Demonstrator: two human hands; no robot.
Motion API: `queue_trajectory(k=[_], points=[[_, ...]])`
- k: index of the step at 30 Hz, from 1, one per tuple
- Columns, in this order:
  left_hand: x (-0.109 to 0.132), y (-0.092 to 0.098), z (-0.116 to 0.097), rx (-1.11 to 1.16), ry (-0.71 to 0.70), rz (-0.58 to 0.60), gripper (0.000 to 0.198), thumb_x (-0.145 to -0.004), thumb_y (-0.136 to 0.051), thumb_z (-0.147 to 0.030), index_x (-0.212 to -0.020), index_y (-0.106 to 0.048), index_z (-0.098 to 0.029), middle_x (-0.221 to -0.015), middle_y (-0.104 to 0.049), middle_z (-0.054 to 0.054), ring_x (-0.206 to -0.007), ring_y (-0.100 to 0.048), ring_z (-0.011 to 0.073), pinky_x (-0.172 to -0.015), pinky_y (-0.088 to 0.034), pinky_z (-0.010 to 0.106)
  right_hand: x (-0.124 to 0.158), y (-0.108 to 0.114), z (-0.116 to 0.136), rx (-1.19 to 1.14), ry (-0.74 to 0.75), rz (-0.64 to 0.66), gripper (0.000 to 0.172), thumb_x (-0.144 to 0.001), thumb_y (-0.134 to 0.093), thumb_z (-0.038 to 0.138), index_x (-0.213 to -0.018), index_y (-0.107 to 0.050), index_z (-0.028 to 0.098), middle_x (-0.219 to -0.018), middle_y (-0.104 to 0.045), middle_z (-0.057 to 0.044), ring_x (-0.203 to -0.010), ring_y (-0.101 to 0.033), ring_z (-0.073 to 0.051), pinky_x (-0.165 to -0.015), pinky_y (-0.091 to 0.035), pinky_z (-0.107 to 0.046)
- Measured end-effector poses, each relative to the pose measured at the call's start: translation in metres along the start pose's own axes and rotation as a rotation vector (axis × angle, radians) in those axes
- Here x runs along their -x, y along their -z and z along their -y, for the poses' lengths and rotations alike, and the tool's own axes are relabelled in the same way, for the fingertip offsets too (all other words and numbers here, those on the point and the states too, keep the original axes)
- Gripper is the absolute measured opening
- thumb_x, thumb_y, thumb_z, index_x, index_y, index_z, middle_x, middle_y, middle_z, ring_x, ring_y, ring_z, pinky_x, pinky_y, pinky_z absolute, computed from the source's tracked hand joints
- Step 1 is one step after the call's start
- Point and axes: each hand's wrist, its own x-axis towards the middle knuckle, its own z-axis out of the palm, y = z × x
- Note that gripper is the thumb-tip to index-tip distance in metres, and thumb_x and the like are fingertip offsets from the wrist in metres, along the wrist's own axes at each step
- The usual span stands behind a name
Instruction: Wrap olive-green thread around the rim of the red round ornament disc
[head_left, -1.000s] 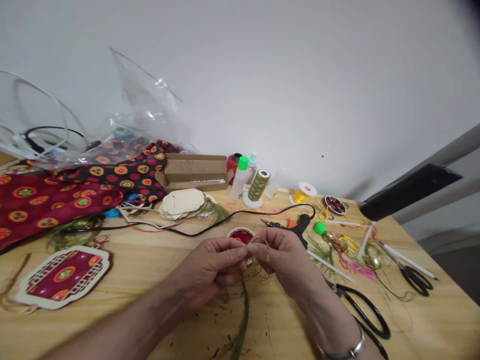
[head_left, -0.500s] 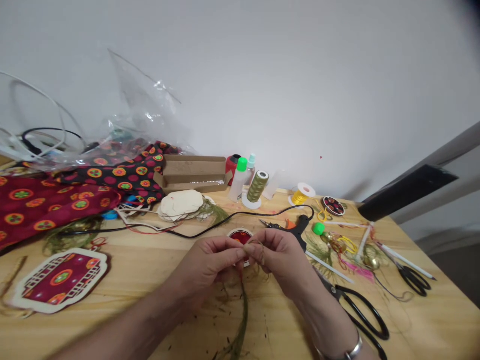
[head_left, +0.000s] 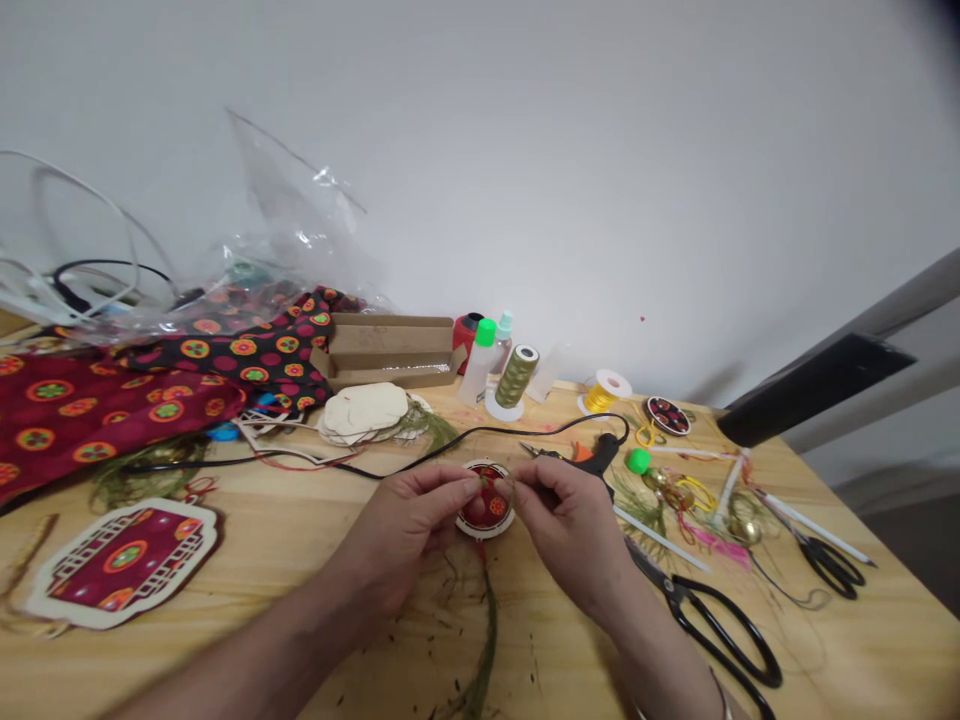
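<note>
A round ornament with dark red patterned fabric and a pale rim lies on the table under my fingers. From its lower edge a red cord leads to an olive-green thread tassel. My left hand is closed in a pinch at the ornament's upper left. Opposite it, my right hand pinches at the upper right side. A thin olive thread seems to run between the fingertips, though it is hard to make out. Black-handled scissors rest beside my right forearm.
A lantern-shaped fabric panel lies left. Behind are blank pale cutouts, a cardboard box, a green thread spool and a yellow one. A black glue gun with its cable lies beyond my right hand.
My hands have drawn slightly apart, so more of the round ornament shows between them. The thread loop by my right fingers is no longer visible.
</note>
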Motion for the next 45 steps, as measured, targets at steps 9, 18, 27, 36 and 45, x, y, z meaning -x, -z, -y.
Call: queue_trajectory(k=[9, 18, 27, 36, 45], points=[[-0.001, 0.000, 0.002, 0.046, -0.015, -0.043, 0.009, -0.066, -0.069, -0.023, -0.069, -0.068, -0.015, -0.061, -0.066, 0.000, -0.052, -0.052, 0.0069, -0.048, -0.036, 0.015, 0.018, -0.016, 0.009, 0.103, 0.084, 0.117, 0.021, -0.082, -0.049, 0.026, -0.068, -0.062, 0.018, -0.056, -0.056, 0.002, -0.051, -0.044, -0.009, -0.050, -0.032, -0.021], [-0.002, 0.002, 0.000, 0.176, 0.046, -0.031, 0.011, -0.067, -0.067, -0.019, -0.060, -0.059, -0.015, -0.044, -0.047, -0.007, -0.038, -0.039, 0.0030, -0.038, -0.027, 0.013, 0.019, -0.009, 0.009, 0.323, 0.307, 0.340, 0.019, -0.078, -0.051, 0.019, -0.059, -0.056, 0.018, -0.057, -0.059, 0.001, -0.054, -0.048, -0.010, -0.052, -0.031, -0.021], [-0.002, 0.003, 0.007, 0.121, 0.023, 0.004, 0.008, -0.069, -0.066, -0.020, -0.066, -0.065, -0.013, -0.045, -0.045, -0.006, -0.046, -0.038, 0.0050, -0.047, -0.032, 0.015, -0.005, -0.008, -0.005, -0.553, -0.223, 0.046, 0.022, -0.071, -0.060, 0.024, -0.091, -0.056, 0.016, -0.089, -0.063, -0.006, -0.078, -0.058, -0.015, -0.070, -0.046, -0.027], [0.001, -0.002, 0.006, 0.042, 0.032, 0.049, 0.010, -0.068, -0.066, -0.022, -0.063, -0.068, -0.014, -0.047, -0.047, -0.005, -0.050, -0.042, 0.0078, -0.053, -0.036, 0.019, -0.005, -0.013, 0.000, -0.715, -0.346, 0.201, 0.024, -0.067, -0.065, 0.031, -0.082, -0.060, 0.013, -0.068, -0.062, -0.002, -0.054, -0.056, -0.011, -0.051, -0.046, -0.024], [0.001, -0.002, 0.007, -0.039, 0.008, 0.012, 0.011, -0.067, -0.066, -0.024, -0.065, -0.070, -0.014, -0.048, -0.051, -0.004, -0.052, -0.043, 0.0083, -0.056, -0.035, 0.018, -0.008, -0.013, -0.001, -0.690, -0.342, 0.090, 0.007, -0.058, -0.069, 0.017, -0.065, -0.069, 0.015, -0.057, -0.062, 0.001, -0.046, -0.048, -0.006, -0.047, -0.040, -0.019]])
